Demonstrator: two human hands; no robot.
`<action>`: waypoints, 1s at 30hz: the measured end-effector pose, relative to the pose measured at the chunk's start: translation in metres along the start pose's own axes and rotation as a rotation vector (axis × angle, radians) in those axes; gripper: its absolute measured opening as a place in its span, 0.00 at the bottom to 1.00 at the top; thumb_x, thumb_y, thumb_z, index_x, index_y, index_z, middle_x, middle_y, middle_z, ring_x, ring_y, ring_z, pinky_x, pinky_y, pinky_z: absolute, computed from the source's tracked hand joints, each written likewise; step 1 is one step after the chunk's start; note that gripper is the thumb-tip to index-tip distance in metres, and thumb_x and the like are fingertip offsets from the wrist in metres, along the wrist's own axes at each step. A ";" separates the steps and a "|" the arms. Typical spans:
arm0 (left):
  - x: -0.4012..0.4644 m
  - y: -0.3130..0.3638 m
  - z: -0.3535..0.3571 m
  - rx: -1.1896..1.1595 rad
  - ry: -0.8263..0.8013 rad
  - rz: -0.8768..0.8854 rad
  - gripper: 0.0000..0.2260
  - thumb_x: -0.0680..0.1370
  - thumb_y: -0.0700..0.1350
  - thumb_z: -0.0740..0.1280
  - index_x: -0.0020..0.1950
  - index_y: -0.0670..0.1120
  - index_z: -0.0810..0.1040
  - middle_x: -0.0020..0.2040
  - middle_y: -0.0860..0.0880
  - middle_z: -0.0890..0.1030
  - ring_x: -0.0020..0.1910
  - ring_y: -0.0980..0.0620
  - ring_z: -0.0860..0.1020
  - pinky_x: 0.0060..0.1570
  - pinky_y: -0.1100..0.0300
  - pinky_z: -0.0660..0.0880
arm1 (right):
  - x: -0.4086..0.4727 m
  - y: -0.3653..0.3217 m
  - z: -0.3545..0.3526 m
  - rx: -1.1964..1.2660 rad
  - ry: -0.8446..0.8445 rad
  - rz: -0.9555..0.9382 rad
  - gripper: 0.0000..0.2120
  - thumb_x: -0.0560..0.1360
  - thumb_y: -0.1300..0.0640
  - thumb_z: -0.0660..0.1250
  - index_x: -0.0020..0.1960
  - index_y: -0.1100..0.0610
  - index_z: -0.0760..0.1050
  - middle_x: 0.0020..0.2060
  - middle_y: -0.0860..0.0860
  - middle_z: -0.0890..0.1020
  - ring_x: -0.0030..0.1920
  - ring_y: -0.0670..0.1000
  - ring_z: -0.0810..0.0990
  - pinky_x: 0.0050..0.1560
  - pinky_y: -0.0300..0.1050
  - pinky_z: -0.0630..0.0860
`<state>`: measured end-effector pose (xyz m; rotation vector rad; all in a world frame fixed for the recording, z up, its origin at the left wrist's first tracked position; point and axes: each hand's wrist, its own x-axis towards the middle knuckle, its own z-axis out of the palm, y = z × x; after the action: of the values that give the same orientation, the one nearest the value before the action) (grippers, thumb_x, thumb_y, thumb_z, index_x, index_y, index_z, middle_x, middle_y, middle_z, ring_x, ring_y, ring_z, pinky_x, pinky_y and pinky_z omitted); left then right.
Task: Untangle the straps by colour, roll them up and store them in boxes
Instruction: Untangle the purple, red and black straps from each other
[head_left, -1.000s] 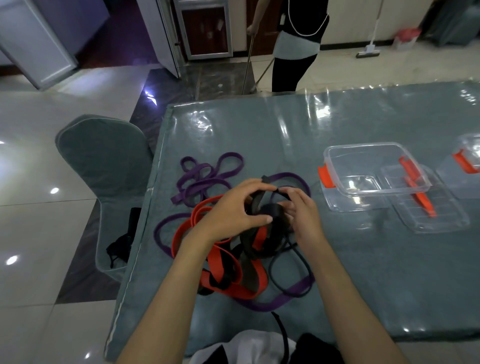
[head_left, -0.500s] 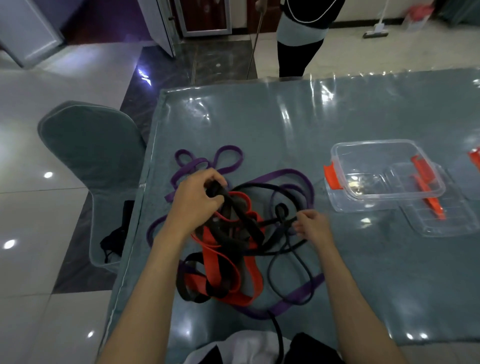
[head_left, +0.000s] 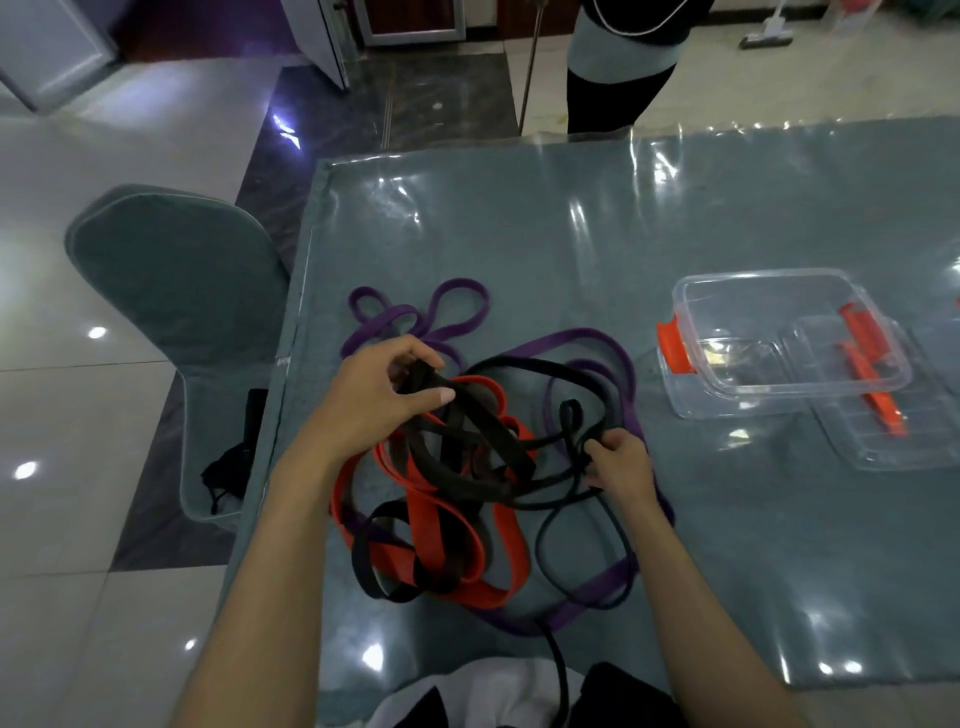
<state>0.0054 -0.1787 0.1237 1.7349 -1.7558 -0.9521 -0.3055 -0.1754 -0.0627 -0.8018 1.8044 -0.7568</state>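
My left hand (head_left: 382, 395) grips wide flat black rubber strap (head_left: 470, 421), lifting it clear of red one (head_left: 415, 519); right hand (head_left: 618, 467) pinches thin black cord (head_left: 571, 431) frame centre, easing tangle apart.

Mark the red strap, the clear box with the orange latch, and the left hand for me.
red strap (head_left: 423, 525), head view, flat stretch in the tangle's middle.
clear box (head_left: 779, 280), head view, far rim.
left hand (head_left: 379, 392), head view, back of the hand, gripping a wide black strap (head_left: 488, 431).

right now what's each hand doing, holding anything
Left hand: closed, gripping the wide black strap.
Right hand: closed, pinching the thin black strap.
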 end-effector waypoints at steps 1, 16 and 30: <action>-0.001 0.001 0.001 0.000 0.013 0.005 0.11 0.75 0.51 0.80 0.54 0.56 0.83 0.52 0.58 0.84 0.52 0.61 0.81 0.53 0.61 0.75 | -0.002 -0.004 -0.003 0.068 -0.023 0.011 0.06 0.80 0.65 0.68 0.45 0.59 0.74 0.44 0.62 0.85 0.42 0.59 0.85 0.43 0.57 0.86; -0.024 0.007 0.023 0.041 0.334 -0.054 0.08 0.79 0.44 0.76 0.57 0.51 0.85 0.54 0.54 0.85 0.54 0.57 0.80 0.57 0.56 0.77 | -0.062 -0.058 -0.063 0.348 -0.573 -0.121 0.15 0.83 0.58 0.68 0.67 0.45 0.78 0.44 0.60 0.85 0.36 0.55 0.84 0.34 0.47 0.81; -0.046 0.006 0.026 -0.395 0.131 -0.217 0.28 0.82 0.44 0.72 0.80 0.61 0.70 0.52 0.53 0.89 0.60 0.57 0.83 0.65 0.61 0.73 | -0.082 -0.057 -0.063 0.379 -0.559 -0.187 0.14 0.83 0.59 0.68 0.68 0.52 0.80 0.47 0.58 0.85 0.39 0.56 0.88 0.33 0.48 0.84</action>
<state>-0.0150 -0.1302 0.1180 1.7014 -1.2155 -1.1565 -0.3298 -0.1350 0.0460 -0.8304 1.0605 -0.8587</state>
